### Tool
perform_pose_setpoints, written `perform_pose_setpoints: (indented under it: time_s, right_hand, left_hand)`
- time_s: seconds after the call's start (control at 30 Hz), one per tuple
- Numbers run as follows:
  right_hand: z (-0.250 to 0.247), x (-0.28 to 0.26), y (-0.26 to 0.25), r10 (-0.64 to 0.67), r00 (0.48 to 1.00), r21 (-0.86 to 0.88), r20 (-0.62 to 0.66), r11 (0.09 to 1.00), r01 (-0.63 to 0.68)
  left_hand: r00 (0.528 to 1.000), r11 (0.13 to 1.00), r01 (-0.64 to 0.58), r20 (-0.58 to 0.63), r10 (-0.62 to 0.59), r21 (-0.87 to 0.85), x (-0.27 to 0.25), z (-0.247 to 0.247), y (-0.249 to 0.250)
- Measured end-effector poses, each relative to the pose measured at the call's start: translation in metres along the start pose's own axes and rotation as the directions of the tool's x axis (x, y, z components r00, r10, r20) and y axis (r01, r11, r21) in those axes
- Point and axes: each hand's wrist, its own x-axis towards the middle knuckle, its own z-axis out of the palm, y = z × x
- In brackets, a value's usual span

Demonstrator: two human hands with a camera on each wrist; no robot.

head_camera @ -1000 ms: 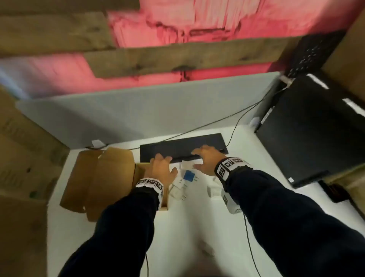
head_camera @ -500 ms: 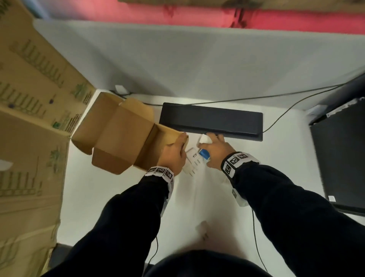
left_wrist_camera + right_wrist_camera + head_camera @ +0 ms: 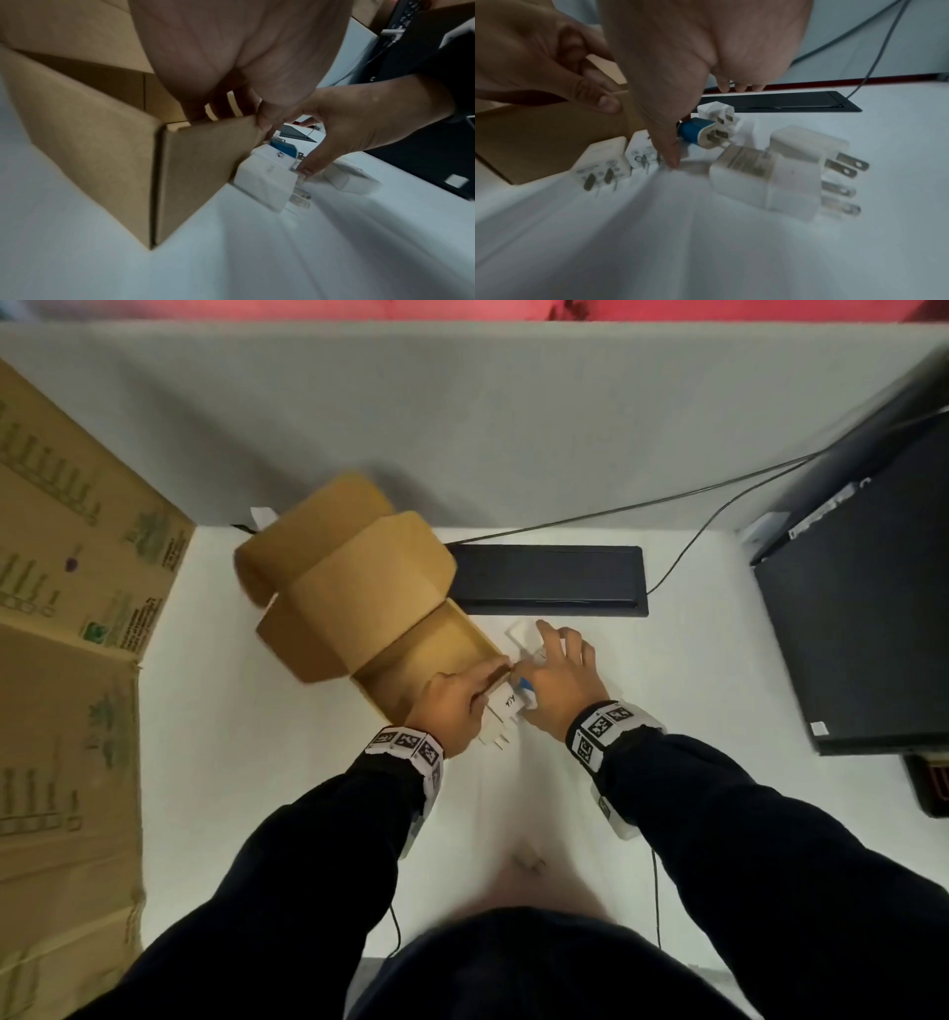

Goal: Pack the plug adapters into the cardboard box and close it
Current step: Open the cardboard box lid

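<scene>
We see a person's left hand point(image 3: 452, 706) gripping the near right wall of an open brown cardboard box point(image 3: 411, 654), thumb outside and fingers inside, at the middle of the white table point(image 3: 667, 690). Our right hand point(image 3: 560, 683) spreads relaxed fingers over a cluster of white plug adapters point(image 3: 765, 182) and one blue-and-white adapter point(image 3: 700, 132) just beside the box. None looks packed yet. We judge that sweeping them could snag prongs on the wall or scatter them.
</scene>
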Motion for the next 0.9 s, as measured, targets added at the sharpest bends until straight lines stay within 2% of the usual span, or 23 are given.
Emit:
perform_pose_setpoints:
  time_s: [0.13, 0.23, 0.33, 0.43, 0.53, 0.6, 0.67, 0.73, 0.77, 0.83, 0.9]
  right_hand:
    - [0.011, -0.03, -0.023, 0.063, 0.997, -0.053, -0.045, 0.996, -0.065]
    - [0.019, -0.047, -0.033, 0.026, 0.998, 0.009, -0.064, 1.0, -0.026]
    - [0.021, -0.052, -0.041, 0.004, 1.0, 0.069, 0.026, 0.998, -0.006]
    - [0.021, -0.049, -0.043, 0.03, 0.998, 0.08, 0.058, 0.996, -0.034]
    - [0.02, -0.045, -0.043, 0.051, 0.997, 0.068, 0.056, 0.996, -0.055]
    - [0.02, -0.044, -0.043, 0.036, 0.998, 0.051, 0.046, 0.998, -0.038]
    - [0.02, -0.045, -0.046, 0.029, 0.999, 0.056, 0.039, 0.998, -0.031]
    - [0.018, -0.046, -0.046, 0.039, 0.998, 0.08, 0.041, 0.996, -0.042]
    - [0.016, -0.048, -0.045, 0.043, 0.999, 0.105, 0.028, 0.993, -0.045]
    - [0.013, -0.055, -0.04, 0.027, 0.997, 0.21, -0.073, 0.978, -0.012]
    - [0.011, -0.063, -0.034, -0.024, 0.972, 0.315, -0.233, 0.944, 0.099]
  left_hand:
    - [0.998, 0.999, -0.006, 0.055, 0.008, -0.038, -0.011, -0.006, -0.007]
    - [0.996, 0.997, -0.035, 0.082, 0.04, -0.064, -0.014, -0.012, -0.007]
    - [0.99, 0.993, -0.033, 0.133, 0.048, -0.114, -0.016, -0.019, -0.008]
    - [0.987, 0.992, -0.061, 0.138, 0.077, -0.113, -0.022, -0.031, -0.012]
    - [0.993, 0.994, -0.11, 0.042, 0.11, -0.004, -0.031, -0.045, -0.024]
    - [0.983, 0.988, -0.081, -0.152, 0.101, 0.129, -0.035, -0.054, -0.036]
    - [0.943, 0.976, 0.055, -0.332, 0.018, 0.211, -0.038, -0.063, -0.045]
    - [0.893, 0.966, 0.227, -0.421, -0.157, 0.122, -0.04, -0.071, -0.053]
    - [0.866, 0.953, 0.303, -0.417, -0.275, 0.001, -0.04, -0.076, -0.055]
    - [0.833, 0.884, 0.416, -0.301, -0.464, -0.213, -0.037, -0.079, -0.061]
    - [0.862, 0.865, 0.422, -0.177, -0.475, -0.272, -0.034, -0.081, -0.064]
